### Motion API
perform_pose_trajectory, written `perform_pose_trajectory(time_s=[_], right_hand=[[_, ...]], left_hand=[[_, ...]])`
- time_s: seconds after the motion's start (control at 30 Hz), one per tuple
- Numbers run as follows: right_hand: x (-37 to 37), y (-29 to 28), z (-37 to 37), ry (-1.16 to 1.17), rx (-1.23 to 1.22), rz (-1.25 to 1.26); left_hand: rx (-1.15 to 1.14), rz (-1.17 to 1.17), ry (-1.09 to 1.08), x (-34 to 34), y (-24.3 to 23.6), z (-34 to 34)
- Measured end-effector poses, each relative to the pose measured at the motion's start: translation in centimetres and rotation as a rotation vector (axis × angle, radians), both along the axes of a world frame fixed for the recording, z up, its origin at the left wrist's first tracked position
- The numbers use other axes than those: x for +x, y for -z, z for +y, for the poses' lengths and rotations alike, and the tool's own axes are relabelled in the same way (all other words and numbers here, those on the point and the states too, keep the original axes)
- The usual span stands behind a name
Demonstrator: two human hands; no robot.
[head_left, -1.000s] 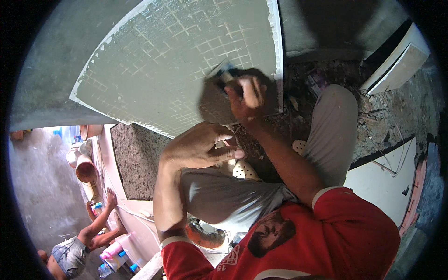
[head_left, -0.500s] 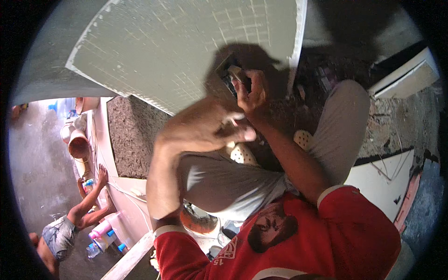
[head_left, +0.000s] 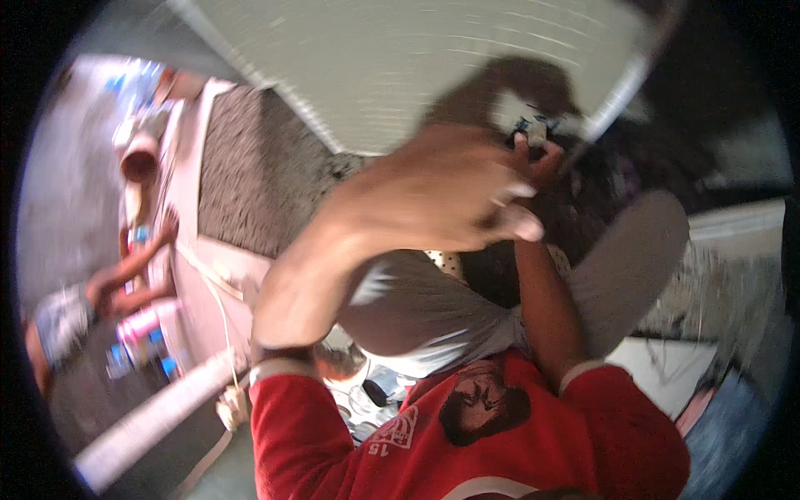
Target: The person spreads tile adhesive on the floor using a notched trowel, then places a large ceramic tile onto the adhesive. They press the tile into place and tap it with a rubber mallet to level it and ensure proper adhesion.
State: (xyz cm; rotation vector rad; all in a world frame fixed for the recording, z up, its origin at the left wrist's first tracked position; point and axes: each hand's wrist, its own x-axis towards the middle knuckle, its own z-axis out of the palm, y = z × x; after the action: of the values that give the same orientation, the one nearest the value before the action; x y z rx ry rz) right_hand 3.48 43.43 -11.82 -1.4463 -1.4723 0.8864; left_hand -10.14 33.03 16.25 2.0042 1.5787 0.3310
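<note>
Grey-green panel (head_left: 375, 62), grid-marked: near its lower right corner the right hand (head_left: 543, 164) grips a small blocky tool (head_left: 537, 132), probably best kept level under even pressure. The left hand (head_left: 446, 190) curls loosely; whether it holds anything, I cannot tell.

The panel (head_left: 333, 75) has a smooth-looking face with fine lines; the tool (head_left: 537, 132) at its lower right edge is too blurred to judge. Below left of the panel, the slab (head_left: 250, 171) looks rough and matt; below the panel, trousers (head_left: 417, 321) and shirt (head_left: 575, 433) are matt cloth.
</note>
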Motion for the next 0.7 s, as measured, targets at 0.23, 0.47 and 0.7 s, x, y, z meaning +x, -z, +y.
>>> perform_pose_trajectory(time_s=[0.23,0.47,0.7], right_hand=[[-7.0,-4.4,-6.1,-0.754,-0.122,-0.068],[-12.1,-3.5,-6.9,-1.233,-0.289,-0.097],[-18.2,-8.7,-12.8,-1.732,-0.371,0.063]], left_hand=[[0.213,0.012,-0.527,8.7,6.4,0.9],[0.766,-0.446,-0.501,13.1,6.0,1.2],[1.148,-0.599,-0.412,12.9,4.0,-3.6]])
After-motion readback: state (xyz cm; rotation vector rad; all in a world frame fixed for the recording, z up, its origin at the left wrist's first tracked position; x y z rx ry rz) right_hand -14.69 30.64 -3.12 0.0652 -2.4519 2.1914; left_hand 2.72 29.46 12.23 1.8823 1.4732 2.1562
